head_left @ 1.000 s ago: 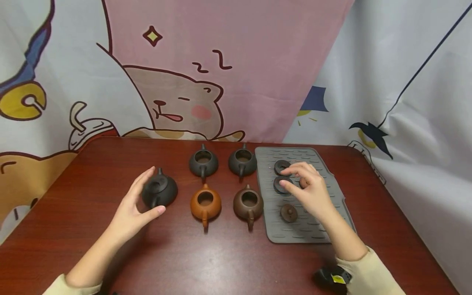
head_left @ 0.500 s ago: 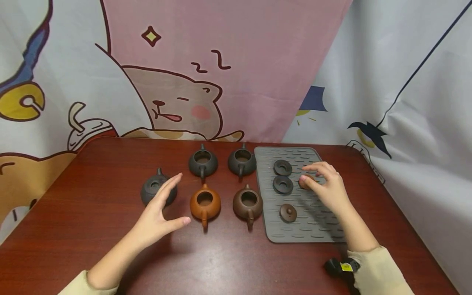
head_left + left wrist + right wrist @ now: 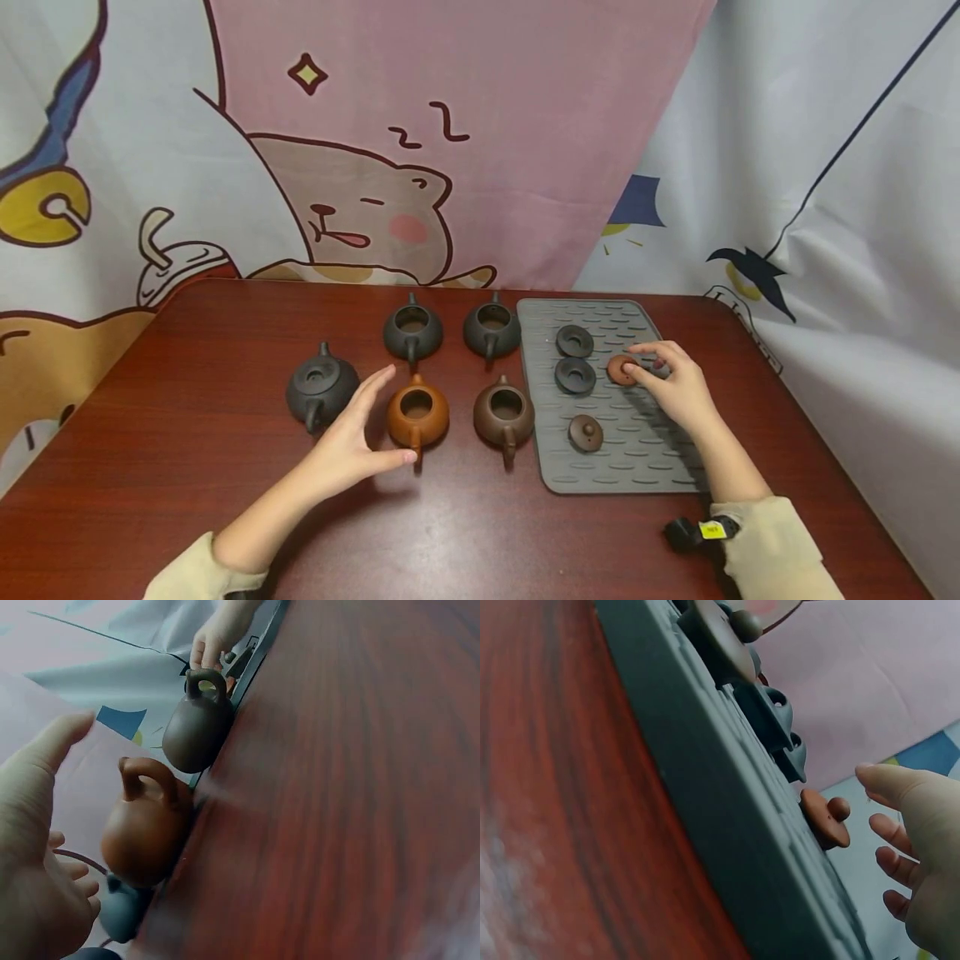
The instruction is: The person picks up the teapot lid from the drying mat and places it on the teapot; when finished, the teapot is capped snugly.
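A broad stretch of tabletop [image 3: 465, 533] lies nearest. Past it, the left hand [image 3: 341, 454] has thumb and fingers apart beside the orange teapot [image 3: 417, 427]. In the head view the right hand [image 3: 675, 396] overlaps the orange lid [image 3: 617, 371]; its wrist view shows spread fingers and a gap. That lid sits on the grey mat [image 3: 622, 462], right of two black lids [image 3: 575, 377]. Curtain [image 3: 540, 167] backs the table's far edge.

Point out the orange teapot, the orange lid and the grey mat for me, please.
Orange teapot [image 3: 417, 423]: head view, on the body between opening and handle.
Orange lid [image 3: 823, 820]: right wrist view, on the disc beside its knob.
Grey mat [image 3: 637, 467]: head view, on a bare patch near its front edge.
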A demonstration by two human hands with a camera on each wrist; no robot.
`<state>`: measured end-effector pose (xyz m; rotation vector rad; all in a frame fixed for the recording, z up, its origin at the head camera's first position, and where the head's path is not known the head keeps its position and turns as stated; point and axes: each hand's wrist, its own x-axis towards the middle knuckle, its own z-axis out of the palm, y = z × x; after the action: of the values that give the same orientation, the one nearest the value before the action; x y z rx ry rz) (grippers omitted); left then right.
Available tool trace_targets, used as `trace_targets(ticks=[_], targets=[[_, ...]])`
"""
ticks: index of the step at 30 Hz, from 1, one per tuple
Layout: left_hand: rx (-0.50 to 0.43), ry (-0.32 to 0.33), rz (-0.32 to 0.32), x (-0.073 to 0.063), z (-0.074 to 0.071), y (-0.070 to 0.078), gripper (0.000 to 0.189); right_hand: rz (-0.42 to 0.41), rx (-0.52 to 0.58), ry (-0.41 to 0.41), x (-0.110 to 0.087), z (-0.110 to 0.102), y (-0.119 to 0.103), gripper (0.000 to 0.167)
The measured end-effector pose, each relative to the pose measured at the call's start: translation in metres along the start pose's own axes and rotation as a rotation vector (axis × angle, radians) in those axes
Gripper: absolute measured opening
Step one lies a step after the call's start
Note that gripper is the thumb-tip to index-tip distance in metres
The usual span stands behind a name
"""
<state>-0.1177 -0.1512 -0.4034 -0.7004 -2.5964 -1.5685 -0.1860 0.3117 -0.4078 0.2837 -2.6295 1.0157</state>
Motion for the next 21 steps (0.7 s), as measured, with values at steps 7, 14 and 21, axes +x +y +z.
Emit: trace_targets(ticks=[7, 14, 21], targets=[[-0.011, -0.035, -0.058, 0.003, 0.010, -0.012, 0.108, 0.028, 0.032, -0.025, -0.003, 0.003, 0.010, 0.031], [0.017, -0.060, -0.100, 0.004, 0.015, -0.019, 0.110, 0.045, 0.031, -0.008, -0.004, 0.007, 0.014, 0.029], [-0.013, -0.055, -0.115, 0.004, 0.014, -0.017, 0.107, 0.033, 0.031, 0.021, -0.004, 0.011, 0.016, 0.021]])
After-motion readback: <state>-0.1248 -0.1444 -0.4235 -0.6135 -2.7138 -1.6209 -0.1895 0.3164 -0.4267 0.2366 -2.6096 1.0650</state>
